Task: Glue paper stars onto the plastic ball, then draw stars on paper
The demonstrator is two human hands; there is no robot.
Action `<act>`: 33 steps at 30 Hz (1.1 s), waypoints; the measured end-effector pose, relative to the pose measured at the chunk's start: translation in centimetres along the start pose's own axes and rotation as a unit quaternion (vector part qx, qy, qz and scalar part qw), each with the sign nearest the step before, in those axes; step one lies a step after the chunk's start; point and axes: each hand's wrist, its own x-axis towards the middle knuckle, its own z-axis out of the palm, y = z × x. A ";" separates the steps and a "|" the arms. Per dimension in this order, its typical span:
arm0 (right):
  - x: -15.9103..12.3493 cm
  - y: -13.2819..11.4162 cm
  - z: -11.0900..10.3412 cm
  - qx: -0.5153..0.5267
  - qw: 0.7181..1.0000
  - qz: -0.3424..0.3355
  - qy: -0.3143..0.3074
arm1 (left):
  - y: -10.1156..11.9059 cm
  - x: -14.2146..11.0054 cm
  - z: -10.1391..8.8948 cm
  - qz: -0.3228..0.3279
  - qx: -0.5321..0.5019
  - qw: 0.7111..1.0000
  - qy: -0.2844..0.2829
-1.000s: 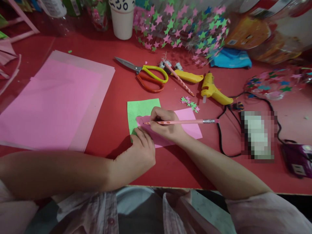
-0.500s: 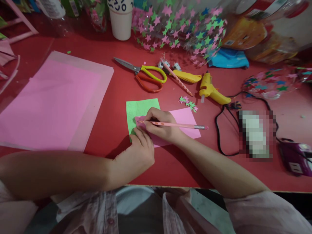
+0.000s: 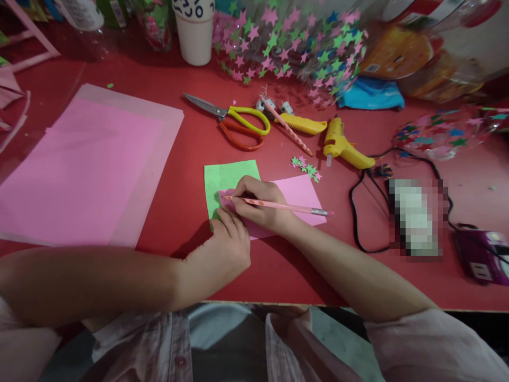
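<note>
A pink pencil [image 3: 290, 207] is pinched in my right hand [image 3: 258, 201], its eraser end pointing right. Its tip touches the left end of a pink paper sheet [image 3: 304, 193]. Under that sheet's left part lies a green paper square [image 3: 226, 172] with faint pencil outlines. My left hand [image 3: 230, 239] is closed, its bent fingers holding the papers' near-left side just below the pencil tip. Its fingertips are partly hidden. Small pink and green paper stars [image 3: 306, 168] lie beyond the pink sheet.
Large pink sheets [image 3: 95, 164] cover the left of the red table. Farther back are scissors [image 3: 234, 119], another pencil [image 3: 288, 130], a yellow cutter [image 3: 308, 123] and a yellow glue gun [image 3: 344, 146]. Its black cable loops right. A white cup [image 3: 194, 34] and star-covered plastic [image 3: 294, 45] stand behind.
The pencil's eraser end has swung slightly down and toward me, with the tip still on the pink sheet. My left hand stays in place. The whole view has shifted slightly.
</note>
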 end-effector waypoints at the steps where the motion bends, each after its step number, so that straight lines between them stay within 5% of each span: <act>1: 0.0 0.0 0.0 -0.003 1.000 0.003 0.006 | 0.0 0.0 0.0 0.001 -0.002 1.000 0.000; 19: -0.2 0.3 0.0 -0.056 0.994 0.012 0.093 | 0.1 -0.1 0.4 -0.004 0.004 1.000 0.024; 33: -0.3 0.4 0.0 -0.056 0.996 0.014 0.074 | -0.1 -0.1 0.1 0.002 0.012 1.000 0.008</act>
